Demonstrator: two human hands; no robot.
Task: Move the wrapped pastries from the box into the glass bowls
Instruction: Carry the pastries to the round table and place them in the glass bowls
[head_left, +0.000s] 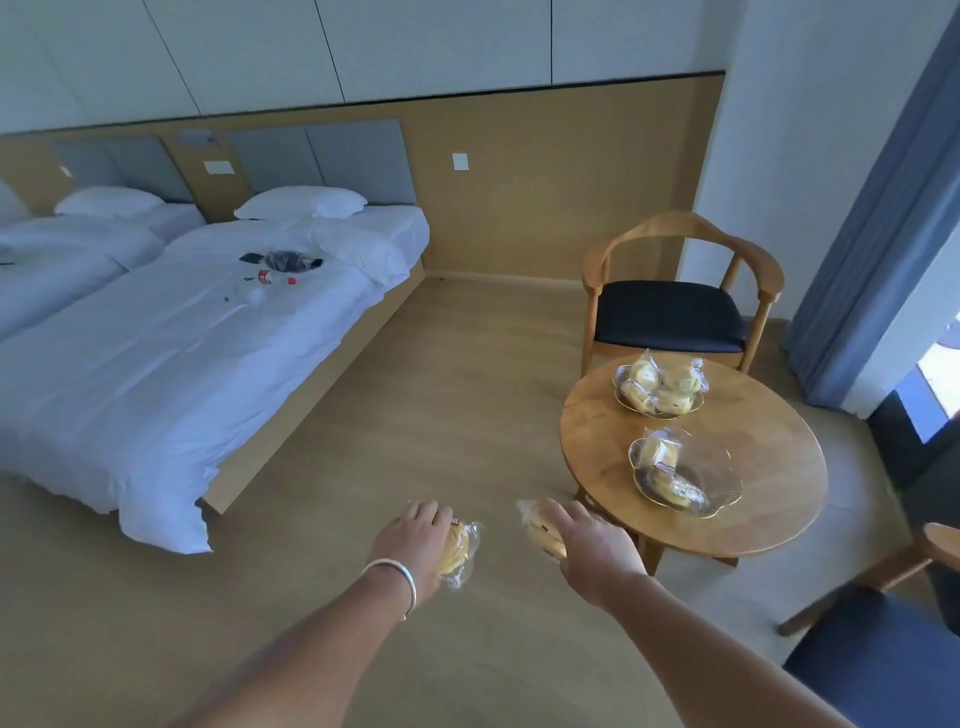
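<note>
My left hand (415, 540) grips a wrapped pastry (460, 551) over the floor, left of the round wooden table (769, 499). In my right hand (597, 551) is a second wrapped pastry (540, 532), held near the table's left edge. Two glass bowls stand on the table. The near bowl (722, 467) holds a few wrapped pastries on its left side. Piled with several wrapped pastries, the far bowl (657, 389) sits toward the table's back. No box is in view.
A wooden chair with a dark seat (670, 312) stands behind the table, and another chair (883, 660) is at the lower right. A white bed (171, 364) with small items on it fills the left. Blue curtains (883, 208) hang at the right.
</note>
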